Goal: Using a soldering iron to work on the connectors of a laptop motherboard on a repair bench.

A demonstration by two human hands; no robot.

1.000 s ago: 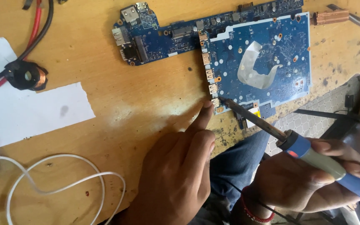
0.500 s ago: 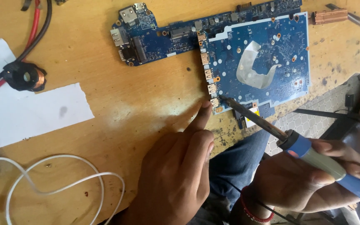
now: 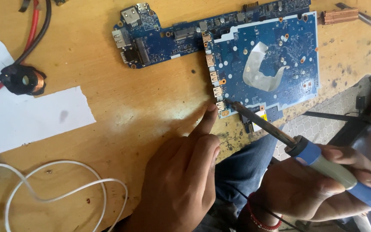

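Iron tip on the edge of a blue board, a finger pressed in beside it.

The board (image 3: pixel 263 64) lies flat at the far side of the wooden bench (image 3: pixel 151 111), its near left corner close to the bench edge. The iron (image 3: pixel 305 150) slants up from the right, and its dark tip meets the small ports along the board's left edge. The right hand (image 3: pixel 318 189) is closed round the iron's blue and cream handle. The left hand (image 3: pixel 181 180) rests on the bench with its fingers curled under and the forefinger stretched out, its tip at the board's corner just beside the iron tip. Left of it lie white paper (image 3: pixel 31 120), a looped white cable (image 3: pixel 56 189) and a small copper coil (image 3: pixel 22 79) on red and black wires.
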